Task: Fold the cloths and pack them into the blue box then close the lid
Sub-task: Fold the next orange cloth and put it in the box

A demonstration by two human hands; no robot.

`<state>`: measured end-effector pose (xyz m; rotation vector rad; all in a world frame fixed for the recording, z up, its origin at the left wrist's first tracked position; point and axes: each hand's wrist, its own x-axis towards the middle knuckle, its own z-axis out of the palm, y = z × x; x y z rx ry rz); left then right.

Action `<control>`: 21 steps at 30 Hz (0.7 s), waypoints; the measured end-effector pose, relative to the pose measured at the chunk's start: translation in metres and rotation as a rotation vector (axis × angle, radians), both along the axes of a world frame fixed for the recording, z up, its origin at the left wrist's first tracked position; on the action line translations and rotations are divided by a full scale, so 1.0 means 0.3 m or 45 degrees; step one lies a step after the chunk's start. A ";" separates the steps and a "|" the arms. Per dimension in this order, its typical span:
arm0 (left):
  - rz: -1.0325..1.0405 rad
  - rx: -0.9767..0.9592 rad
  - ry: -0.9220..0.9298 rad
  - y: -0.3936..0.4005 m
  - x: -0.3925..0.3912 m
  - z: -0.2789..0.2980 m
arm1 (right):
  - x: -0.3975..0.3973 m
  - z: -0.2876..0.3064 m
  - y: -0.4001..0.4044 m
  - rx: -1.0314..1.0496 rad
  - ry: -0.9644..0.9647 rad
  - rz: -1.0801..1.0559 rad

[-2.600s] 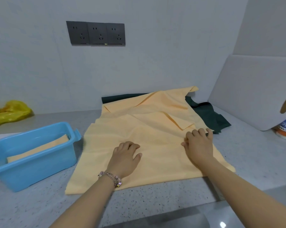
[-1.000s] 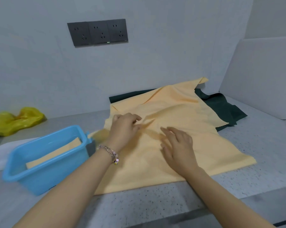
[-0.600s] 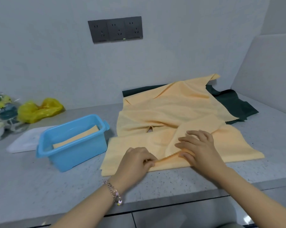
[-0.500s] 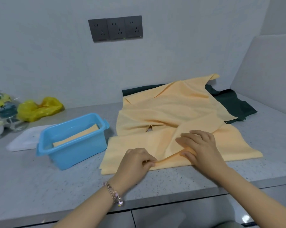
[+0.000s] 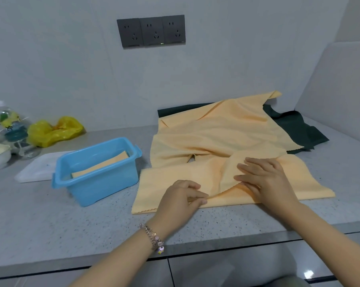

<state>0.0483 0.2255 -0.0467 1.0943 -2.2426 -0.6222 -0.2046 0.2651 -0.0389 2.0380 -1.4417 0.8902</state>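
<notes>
- The orange cloth (image 5: 220, 133) lies spread on the table (image 5: 50, 220) toward its right half, its near hem close to the front edge; a flap has been drawn forward over the lower part, so a fold looks to be in hand.
- The left hand (image 5: 180, 200) sits at the near hem, its grip pinching the fabric between thumb and fingers, probably to line the folded edge up with the hem beneath.
- The right hand (image 5: 266, 181) lies flat on the flap just beside it, fingers straight and spread, grasping nothing; it presses the layer down so it does not slide while the edge is set.
- A dark green cloth (image 5: 295, 129) lies under the orange one near the back right of the table, showing at the back and right edges; it waits its turn, unfolded.
- The blue box (image 5: 98, 172) stands open just left of the cloth, close enough for a short carry, and already holds one folded orange cloth (image 5: 104, 164) leaning inside.
- A white flat piece (image 5: 34, 168) lies behind and left of the box, touching it or nearly; it may be the lid, though the view is not sharp enough to be sure.
- At the back left corner sit a yellow plastic bag (image 5: 52, 131) and a clear bottle (image 5: 7, 123), away from the work.
</notes>
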 end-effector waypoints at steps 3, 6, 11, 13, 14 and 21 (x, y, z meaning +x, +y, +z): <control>0.016 -0.036 -0.028 0.006 -0.016 -0.012 | -0.010 -0.008 0.019 0.049 0.017 -0.031; 0.024 -0.005 -0.037 0.006 -0.018 -0.026 | -0.018 -0.019 0.037 0.073 0.003 -0.028; 0.024 0.012 -0.073 -0.016 0.005 -0.023 | -0.009 -0.037 0.063 0.099 -0.004 -0.035; 0.001 0.058 -0.061 -0.021 0.015 -0.024 | -0.002 -0.047 0.068 0.103 0.003 -0.037; -0.007 0.088 -0.062 -0.018 0.018 -0.026 | -0.002 -0.055 0.070 0.094 -0.007 -0.033; -0.008 0.133 -0.269 -0.023 0.001 0.027 | -0.003 -0.078 0.075 0.105 -0.094 -0.029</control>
